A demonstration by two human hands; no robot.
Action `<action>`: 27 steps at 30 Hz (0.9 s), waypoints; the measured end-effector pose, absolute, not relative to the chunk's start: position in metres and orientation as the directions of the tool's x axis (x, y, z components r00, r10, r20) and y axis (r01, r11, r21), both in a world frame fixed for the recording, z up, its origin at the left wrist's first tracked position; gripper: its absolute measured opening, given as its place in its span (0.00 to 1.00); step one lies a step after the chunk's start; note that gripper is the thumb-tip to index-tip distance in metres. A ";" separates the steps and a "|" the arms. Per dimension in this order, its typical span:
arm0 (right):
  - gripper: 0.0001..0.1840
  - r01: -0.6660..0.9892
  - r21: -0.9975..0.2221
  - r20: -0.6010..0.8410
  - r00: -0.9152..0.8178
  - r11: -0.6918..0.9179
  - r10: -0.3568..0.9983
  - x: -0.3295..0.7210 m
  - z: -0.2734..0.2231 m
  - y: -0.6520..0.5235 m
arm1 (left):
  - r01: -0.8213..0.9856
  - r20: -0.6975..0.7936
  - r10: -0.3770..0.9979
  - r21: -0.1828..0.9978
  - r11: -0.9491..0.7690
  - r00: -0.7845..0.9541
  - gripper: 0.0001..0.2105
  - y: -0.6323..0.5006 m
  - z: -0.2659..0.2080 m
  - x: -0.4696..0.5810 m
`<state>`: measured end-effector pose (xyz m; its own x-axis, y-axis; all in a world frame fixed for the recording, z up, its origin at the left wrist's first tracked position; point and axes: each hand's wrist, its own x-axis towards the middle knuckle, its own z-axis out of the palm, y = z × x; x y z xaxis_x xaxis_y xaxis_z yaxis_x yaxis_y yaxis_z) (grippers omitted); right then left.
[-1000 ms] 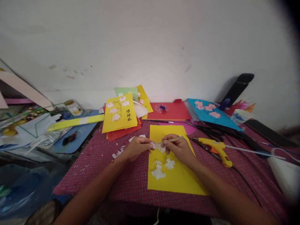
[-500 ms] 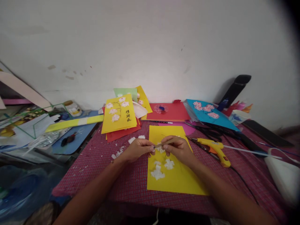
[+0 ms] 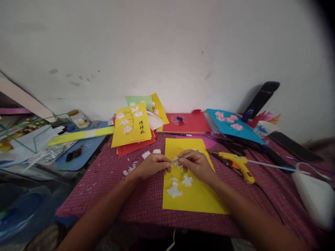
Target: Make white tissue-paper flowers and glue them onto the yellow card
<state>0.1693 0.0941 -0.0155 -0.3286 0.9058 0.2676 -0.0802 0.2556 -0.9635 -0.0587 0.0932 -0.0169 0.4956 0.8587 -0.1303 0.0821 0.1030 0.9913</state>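
Thin wooden stick (image 3: pixel 186 155) pinched in right hand (image 3: pixel 196 164), tip meeting white paper scrap (image 3: pixel 173 161) pinched by left hand (image 3: pixel 152 165), above yellow sheet (image 3: pixel 195 195) with white paper flowers (image 3: pixel 180 185). Glue gun (image 3: pixel 237 164) just right; scraps (image 3: pixel 133 167) left on worktop (image 3: pixel 110 188).

Mid-frame, left hand (image 3: pixel 153 165) and right hand (image 3: pixel 197 164) meeting over a yellow sheet (image 3: pixel 193 195), fingers pinching a thin wooden stick (image 3: pixel 184 156) and a white scrap. White paper blossoms (image 3: pixel 175 190) lower on the sheet; yellow glue gun (image 3: pixel 239 164) just right, on the checked desk (image 3: pixel 125 195).
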 end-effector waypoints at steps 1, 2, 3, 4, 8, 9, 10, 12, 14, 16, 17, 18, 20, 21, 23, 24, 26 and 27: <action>0.16 -0.067 -0.965 0.260 -0.331 0.252 0.907 0.170 -0.015 0.094 | 0.074 -0.147 0.854 0.989 0.127 0.498 0.12 0.093 -0.017 -0.059; 0.16 -0.059 -0.967 0.255 -0.330 0.250 0.909 0.170 -0.015 0.094 | 0.066 -0.166 0.847 0.986 0.153 0.506 0.13 0.093 -0.017 -0.059; 0.16 -0.055 -0.967 0.253 -0.332 0.249 0.909 0.170 -0.015 0.094 | 0.058 -0.186 0.836 0.981 0.183 0.516 0.13 0.093 -0.017 -0.060; 0.17 -0.056 -0.966 0.255 -0.338 0.251 0.906 0.170 -0.015 0.094 | 0.047 -0.206 0.825 0.976 0.214 0.526 0.13 0.093 -0.017 -0.061; 0.16 -0.088 -0.961 0.277 -0.375 0.263 0.885 0.171 -0.016 0.092 | 0.031 -0.254 0.793 0.958 0.285 0.553 0.15 0.092 -0.016 -0.061; 0.16 -0.091 -0.960 0.279 -0.376 0.265 0.883 0.171 -0.016 0.092 | 0.032 -0.254 0.794 0.958 0.285 0.553 0.15 0.092 -0.016 -0.061; 0.16 -0.094 -0.959 0.283 -0.371 0.267 0.885 0.172 -0.015 0.091 | 0.034 -0.253 0.796 0.959 0.281 0.550 0.15 0.092 -0.017 -0.061; 0.16 -0.103 -0.956 0.292 -0.342 0.273 0.893 0.174 -0.013 0.091 | 0.047 -0.249 0.802 0.963 0.267 0.543 0.15 0.092 -0.018 -0.062; 0.14 -0.132 -0.954 0.298 -0.290 0.270 0.910 0.177 -0.011 0.092 | 0.085 -0.244 0.808 0.968 0.236 0.537 0.14 0.093 -0.018 -0.063; 0.11 -0.174 -0.949 0.296 -0.210 0.262 0.932 0.181 -0.009 0.095 | 0.169 -0.221 0.823 0.974 0.154 0.524 0.12 0.092 -0.017 -0.064; 0.10 -0.193 -0.946 0.294 -0.168 0.262 0.941 0.183 -0.009 0.097 | 0.228 -0.193 0.836 0.970 0.083 0.514 0.11 0.092 -0.016 -0.064; 0.09 -0.208 -0.942 0.293 -0.127 0.263 0.948 0.184 -0.009 0.099 | 0.292 -0.151 0.848 0.956 -0.005 0.507 0.09 0.091 -0.015 -0.064; 0.09 -0.219 -0.940 0.285 -0.079 0.262 0.955 0.186 -0.009 0.103 | 0.410 -0.041 0.855 0.888 -0.206 0.517 0.07 0.088 -0.012 -0.062; 0.09 -0.219 -0.941 0.278 -0.072 0.256 0.958 0.186 -0.009 0.104 | 0.451 0.012 0.841 0.840 -0.303 0.542 0.07 0.086 -0.011 -0.060; 0.09 -0.216 -0.947 0.262 -0.080 0.240 0.962 0.185 -0.008 0.105 | 0.500 0.087 0.793 0.733 -0.461 0.603 0.07 0.083 -0.009 -0.056; 0.09 -0.210 -0.949 0.257 -0.087 0.234 0.963 0.184 -0.008 0.105 | 0.512 0.113 0.766 0.682 -0.523 0.632 0.08 0.082 -0.010 -0.054; 0.10 -0.187 -0.955 0.250 -0.098 0.229 0.963 0.182 -0.007 0.104 | 0.513 0.141 0.711 0.599 -0.616 0.689 0.10 0.079 -0.011 -0.051; 0.10 -0.165 -0.960 0.245 -0.106 0.226 0.964 0.181 -0.006 0.103 | 0.501 0.144 0.681 0.572 -0.649 0.718 0.10 0.078 -0.011 -0.051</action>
